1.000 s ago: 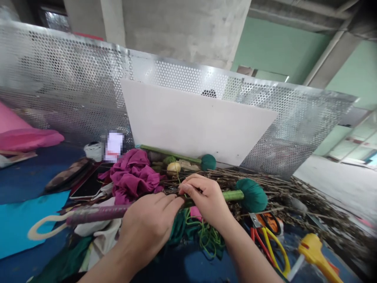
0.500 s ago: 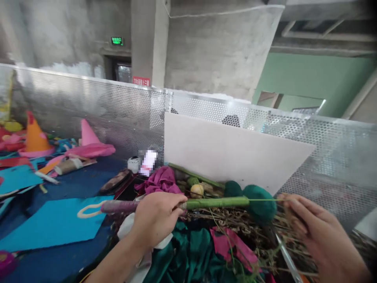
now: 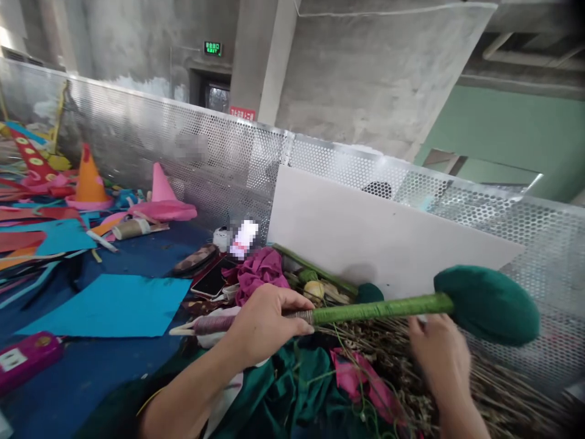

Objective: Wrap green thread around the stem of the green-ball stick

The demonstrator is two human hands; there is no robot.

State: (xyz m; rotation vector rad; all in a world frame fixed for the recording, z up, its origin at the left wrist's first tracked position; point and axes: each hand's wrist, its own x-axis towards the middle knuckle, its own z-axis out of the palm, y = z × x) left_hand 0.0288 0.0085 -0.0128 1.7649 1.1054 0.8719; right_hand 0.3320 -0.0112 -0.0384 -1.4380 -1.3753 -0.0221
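Observation:
A stick wrapped in green (image 3: 375, 310) runs across the view, with a dark green padded head (image 3: 491, 305) at its right end. Its left part is wound in purple and ends in a pale loop (image 3: 181, 330). My left hand (image 3: 269, 320) is closed round the middle of the stick, by a brown wound band. Just under the stick near the green head is my right hand (image 3: 441, 350), its fingers curled and partly hidden; what they hold, if anything, cannot be made out. Dark green cloth (image 3: 283, 378) and pink cloth (image 3: 365, 381) lie below.
Dried stems (image 3: 507, 387) spread at the right. A white board (image 3: 365, 225) leans on a perforated metal fence (image 3: 205, 134). Blue sheet (image 3: 109, 305), purple device (image 3: 31, 360), phones, magenta cloth (image 3: 260, 271) and pointed hats (image 3: 89, 177) lie to the left.
The view has shifted right and down. My right hand has moved from beyond the stick's tip, where it held a thin green strand, to below the stick. The green head now shows at the stick's end.

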